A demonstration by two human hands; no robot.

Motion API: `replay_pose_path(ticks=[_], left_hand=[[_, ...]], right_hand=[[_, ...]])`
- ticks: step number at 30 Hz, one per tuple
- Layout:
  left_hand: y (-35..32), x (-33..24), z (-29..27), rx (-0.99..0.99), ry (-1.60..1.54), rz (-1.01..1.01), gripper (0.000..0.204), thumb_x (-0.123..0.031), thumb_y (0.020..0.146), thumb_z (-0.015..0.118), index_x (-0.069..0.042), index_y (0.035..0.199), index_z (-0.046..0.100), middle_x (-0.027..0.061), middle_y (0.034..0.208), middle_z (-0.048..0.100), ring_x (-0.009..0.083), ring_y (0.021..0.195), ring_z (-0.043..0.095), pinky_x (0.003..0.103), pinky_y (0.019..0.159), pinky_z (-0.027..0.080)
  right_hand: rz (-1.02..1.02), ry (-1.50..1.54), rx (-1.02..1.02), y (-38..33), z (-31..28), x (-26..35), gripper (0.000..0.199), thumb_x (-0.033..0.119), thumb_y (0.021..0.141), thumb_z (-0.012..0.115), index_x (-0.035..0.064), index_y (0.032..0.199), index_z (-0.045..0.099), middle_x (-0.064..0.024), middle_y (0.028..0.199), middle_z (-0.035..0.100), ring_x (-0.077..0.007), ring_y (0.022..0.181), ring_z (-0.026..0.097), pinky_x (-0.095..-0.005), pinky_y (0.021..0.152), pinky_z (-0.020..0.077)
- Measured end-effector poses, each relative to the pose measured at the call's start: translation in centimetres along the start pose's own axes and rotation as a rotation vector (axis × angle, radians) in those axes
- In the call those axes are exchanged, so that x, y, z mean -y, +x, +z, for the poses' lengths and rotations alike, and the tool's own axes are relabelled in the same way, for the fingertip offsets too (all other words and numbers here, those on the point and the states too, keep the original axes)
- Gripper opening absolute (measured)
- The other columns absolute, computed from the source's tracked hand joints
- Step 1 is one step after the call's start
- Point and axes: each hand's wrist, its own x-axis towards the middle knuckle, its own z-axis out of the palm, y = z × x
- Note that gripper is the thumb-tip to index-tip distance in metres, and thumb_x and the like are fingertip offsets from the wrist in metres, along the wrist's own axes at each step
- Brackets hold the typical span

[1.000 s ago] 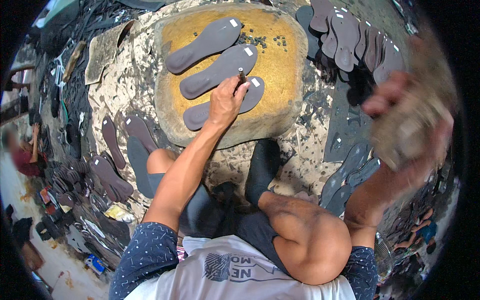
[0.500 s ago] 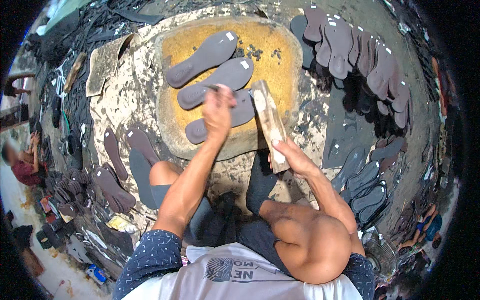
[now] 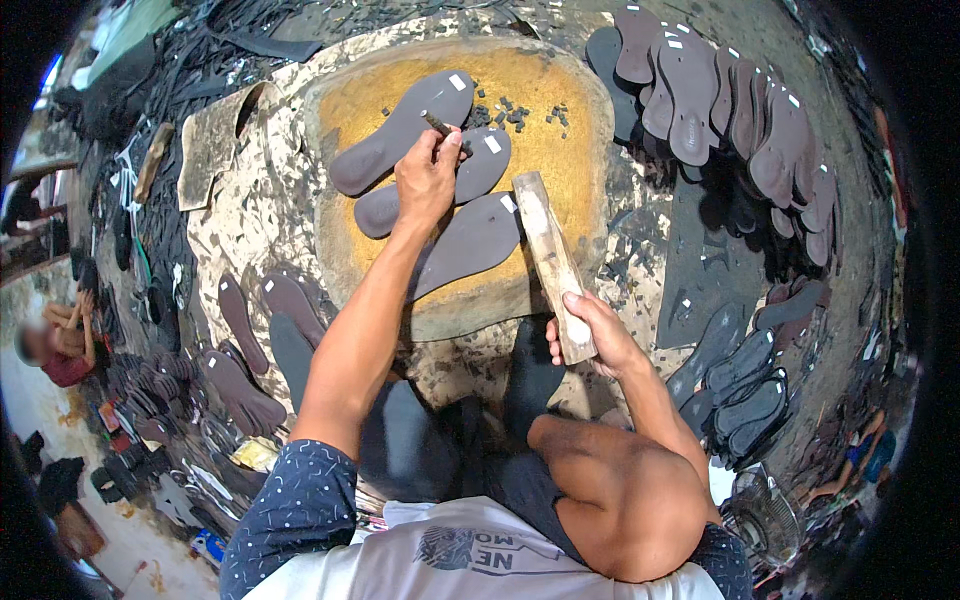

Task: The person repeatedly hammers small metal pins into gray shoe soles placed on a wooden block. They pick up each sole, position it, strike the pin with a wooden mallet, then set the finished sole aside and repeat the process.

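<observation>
Left hand (image 3: pixel 425 180) is pinching a small punch (image 3: pixel 437 124) upright on the middle sole (image 3: pixel 440 180), on the yellow block (image 3: pixel 560 130). Right hand (image 3: pixel 590 335) is gripping a wooden mallet (image 3: pixel 550 255). Risk: a glancing blow is likely striking fingers or skewing the punch.

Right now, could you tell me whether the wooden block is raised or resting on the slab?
Resting: the wooden block lies on the yellow slab, held by the right hand.

Left arm extended forward, nearly straight; left hand (image 3: pixel 427 180) pinched shut, fingers curled tight, knuckles up. Right arm bent at elbow, forearm angled inward; right hand (image 3: pixel 590 335) wrapped closed in full fist grip, thumb on top.
</observation>
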Motion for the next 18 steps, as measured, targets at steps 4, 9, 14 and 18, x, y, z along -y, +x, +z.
replay_pose_path(ticks=[4, 9, 14, 18], left_hand=[[0.1, 0.1, 0.1, 0.018, -0.031, 0.007, 0.028, -0.029, 0.101, 0.064, -0.003, 0.109, 0.072, 0.0091, 0.087, 0.076, 0.0139, 0.082, 0.072, 0.031, 0.076, 0.054], [-0.1, -0.1, 0.4, 0.042, 0.049, 0.063, 0.025, -0.027, 0.1, 0.065, -0.005, 0.11, 0.073, 0.0116, 0.089, 0.076, 0.0164, 0.085, 0.073, 0.032, 0.076, 0.054], [-0.4, 0.8, 0.1, -0.027, 0.104, 0.24, 0.02, -0.019, 0.096, 0.068, -0.001, 0.104, 0.071, 0.0161, 0.09, 0.071, 0.0322, 0.081, 0.069, 0.04, 0.073, 0.053], [-0.4, 1.6, 0.4, -0.083, 0.136, 0.402, 0.02, -0.018, 0.092, 0.072, -0.001, 0.102, 0.07, 0.0162, 0.094, 0.069, 0.0357, 0.088, 0.066, 0.043, 0.076, 0.052]], right_hand=[[-0.003, -0.017, -0.008, 0.0, 0.3, 0.7, 0.034, 0.037, 0.102, 0.056, 0.008, 0.117, 0.048, -0.0107, 0.083, 0.066, -0.0203, 0.063, 0.067, -0.0368, 0.056, 0.06], [-0.012, -0.006, -0.038, -1.3, 1.7, 2.6, 0.036, 0.037, 0.102, 0.058, 0.0079, 0.119, 0.047, -0.0102, 0.083, 0.066, -0.0201, 0.064, 0.067, -0.0348, 0.056, 0.0594], [-0.366, -0.317, -0.1, -5.0, 7.5, 12.7, 0.038, 0.036, 0.102, 0.057, 0.0037, 0.121, 0.052, -0.0134, 0.084, 0.067, -0.0215, 0.063, 0.068, -0.0346, 0.056, 0.0581], [-1.24, -0.407, -0.084, -7.9, 11.1, 15.6, 0.046, 0.039, 0.101, 0.056, -0.0019, 0.122, 0.055, -0.0147, 0.095, 0.066, -0.0215, 0.076, 0.065, -0.0346, 0.07, 0.0538]])
